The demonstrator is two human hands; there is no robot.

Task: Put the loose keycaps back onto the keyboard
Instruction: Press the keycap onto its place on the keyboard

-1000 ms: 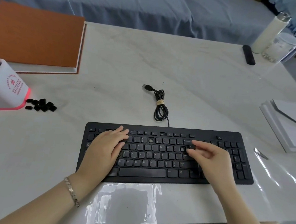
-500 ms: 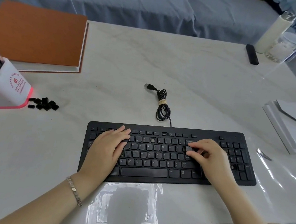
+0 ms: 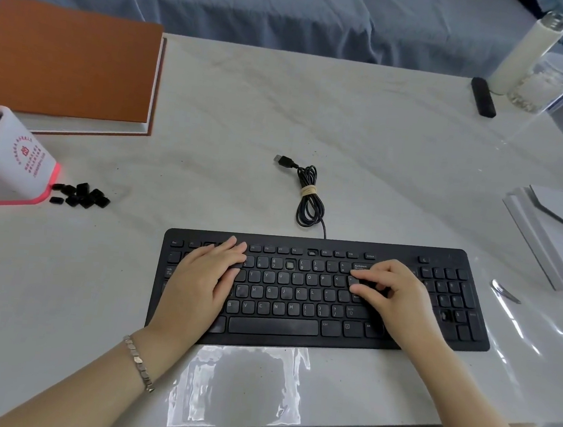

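The black keyboard (image 3: 296, 328) lies near the table's front edge. My left hand (image 3: 203, 281) rests flat on its left keys with straight fingers. My right hand (image 3: 390, 298) has curled fingers, and their tips pinch and press a keycap (image 3: 353, 280) at the right end of the letter block. One open key slot (image 3: 289, 265) shows in the number row. A pile of several loose black keycaps (image 3: 80, 195) lies on the table to the far left, apart from both hands.
A white pen holder (image 3: 9, 166) stands beside the keycap pile, with an orange book (image 3: 67, 62) behind it. The keyboard's coiled cable (image 3: 309, 198) lies behind the keyboard. White books (image 3: 560, 236) and small tweezers (image 3: 505, 291) lie to the right. A bottle (image 3: 526, 51), jar and black remote sit far right.
My right hand's fingers have curled in and lowered onto the keycap at the right end of the letter block. My left hand has stayed on the keyboard.
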